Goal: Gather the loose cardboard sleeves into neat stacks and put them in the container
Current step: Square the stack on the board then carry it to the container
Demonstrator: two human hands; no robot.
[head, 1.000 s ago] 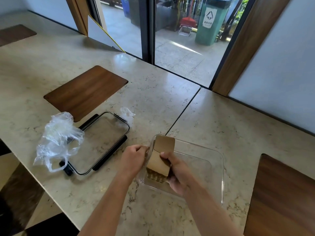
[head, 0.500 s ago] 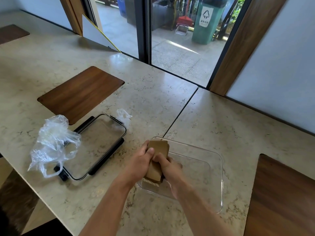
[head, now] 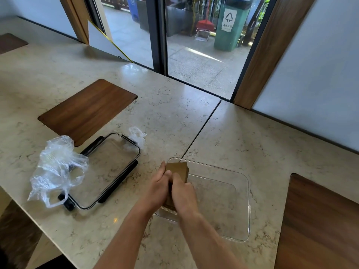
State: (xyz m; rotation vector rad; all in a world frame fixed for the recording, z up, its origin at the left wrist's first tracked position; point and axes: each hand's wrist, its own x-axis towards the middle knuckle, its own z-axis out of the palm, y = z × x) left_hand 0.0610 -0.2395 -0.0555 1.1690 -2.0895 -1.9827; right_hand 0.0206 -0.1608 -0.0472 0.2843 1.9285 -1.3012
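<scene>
Gripping one stack of cardboard sleeves (head: 177, 169) together, the left hand (head: 158, 188) and right hand (head: 184, 193) press it upright inside the clear container's (head: 245, 206) left end; its lid (head: 108, 169) lies left on the table (head: 242, 133).

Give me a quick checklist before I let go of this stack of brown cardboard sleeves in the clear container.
1. Both hands on stack: left hand and right hand clasp the stack of brown cardboard sleeves: ok.
2. Stack inside the clear rectangular plastic container, at its near-left corner: ok.
3. Stack bottom resting on container floor: cannot tell, hands hide it.
4. Sleeve edges aligned: cannot tell.
5. Black-clipped clear lid off and apart from container: ok.
</scene>
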